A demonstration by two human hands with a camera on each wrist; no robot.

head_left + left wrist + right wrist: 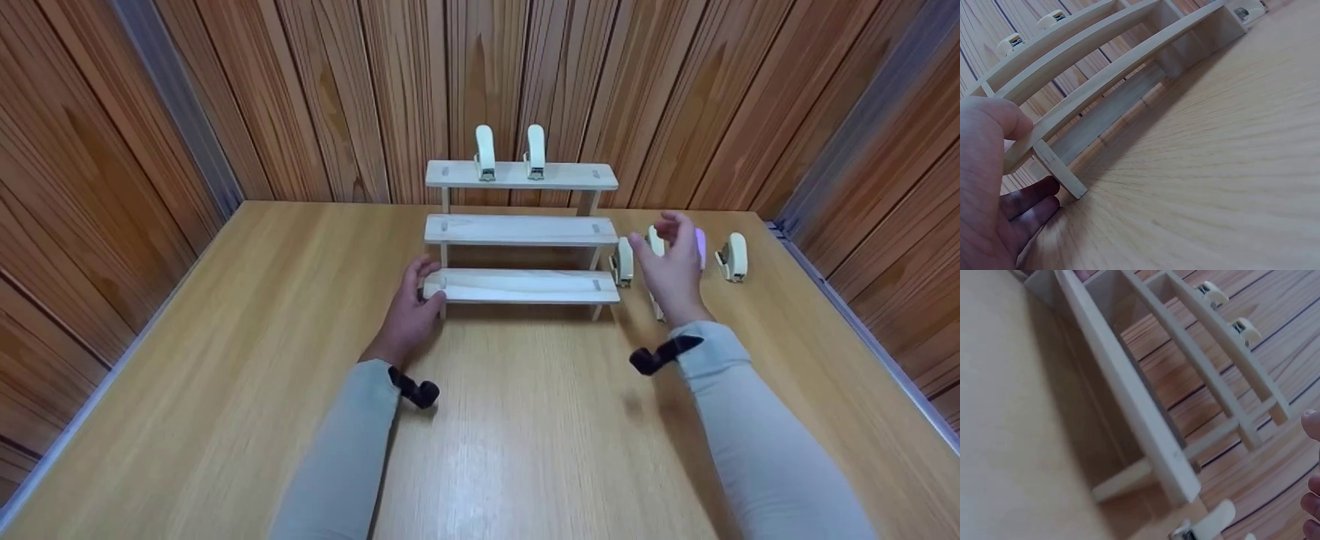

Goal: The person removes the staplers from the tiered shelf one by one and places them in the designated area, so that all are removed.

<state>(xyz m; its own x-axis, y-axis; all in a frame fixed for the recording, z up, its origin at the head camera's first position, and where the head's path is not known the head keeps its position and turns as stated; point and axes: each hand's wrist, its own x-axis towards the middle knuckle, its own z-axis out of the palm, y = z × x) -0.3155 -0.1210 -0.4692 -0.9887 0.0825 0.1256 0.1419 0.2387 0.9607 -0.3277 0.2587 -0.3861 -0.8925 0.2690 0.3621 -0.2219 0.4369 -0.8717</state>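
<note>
A three-tier wooden shelf rack (521, 286) stands on the table. My left hand (409, 309) holds the left end of its lowest board, thumb at the front edge and fingers by the side leg (1061, 170). Two cream staplers stand upright on the top board: a left one (485, 154) and a right one (535, 152). My right hand (673, 271) hovers just right of the rack with fingers loosely bent and nothing in them. Beside it stands a cream stapler (624, 262); a purple stapler (701, 249) and other cream ones are partly hidden behind the hand.
Another cream stapler (733, 257) stands farthest right on the wooden table (247, 360). Wood-panelled walls (322, 97) enclose the back and both sides. Dark straps (667, 354) sit on both wrists over the light sleeves.
</note>
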